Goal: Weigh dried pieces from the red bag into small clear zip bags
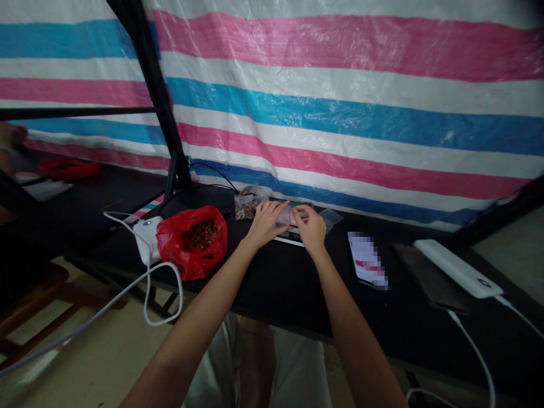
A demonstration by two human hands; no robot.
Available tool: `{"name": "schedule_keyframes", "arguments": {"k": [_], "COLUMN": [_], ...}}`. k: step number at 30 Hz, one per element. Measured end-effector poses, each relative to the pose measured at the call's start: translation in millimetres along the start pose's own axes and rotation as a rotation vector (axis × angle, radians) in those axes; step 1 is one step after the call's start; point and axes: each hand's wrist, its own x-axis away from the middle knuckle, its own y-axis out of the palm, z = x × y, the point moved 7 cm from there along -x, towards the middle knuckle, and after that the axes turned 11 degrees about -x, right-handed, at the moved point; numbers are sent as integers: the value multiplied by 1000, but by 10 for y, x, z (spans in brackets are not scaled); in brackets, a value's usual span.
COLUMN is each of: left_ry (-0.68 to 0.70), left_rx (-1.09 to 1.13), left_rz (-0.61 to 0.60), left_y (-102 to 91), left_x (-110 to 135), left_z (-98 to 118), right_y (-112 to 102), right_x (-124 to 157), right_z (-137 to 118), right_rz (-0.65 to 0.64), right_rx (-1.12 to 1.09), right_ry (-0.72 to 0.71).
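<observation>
A small clear plastic bag (pixel 285 217) with a thin red line lies between my two hands. My left hand (pixel 267 221) is closed on its left side, thumb below and fingers above. On the other side, my right hand (pixel 311 228) pinches the bag's edge between thumb and fingers. Under the hands shows the white rim of a flat object (pixel 289 241), mostly covered. Just left of my left hand sit several small clear bags (pixel 244 208) filled with brown bits. More clear plastic (pixel 332 220) lies right of my right hand.
A red plastic bag (pixel 170 245) of small brown pieces stands open at left, beside a white device (pixel 145 235) with a looping cable. To the right lie a lit phone (pixel 368 260), a dark phone (pixel 429 275) and a white power bank (pixel 459 267). A person's hand (pixel 12 136) shows far left.
</observation>
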Motion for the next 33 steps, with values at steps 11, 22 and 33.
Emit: {"name": "schedule_keyframes", "arguments": {"k": [11,22,33], "left_ry": [-19,-34,-66], "left_rx": [-74,-92,-120], "left_rz": [-60,-79,-74], "left_y": [68,56,85], "left_x": [5,-15,-87], "left_z": [-58,-27,-28], "right_y": [255,207,164], "right_x": [-30,-56,-68], "right_z": [176,263,282], "right_rz": [-131,-75,24], "right_rx": [-277,-356,-552], "right_ry": [66,146,134]}}
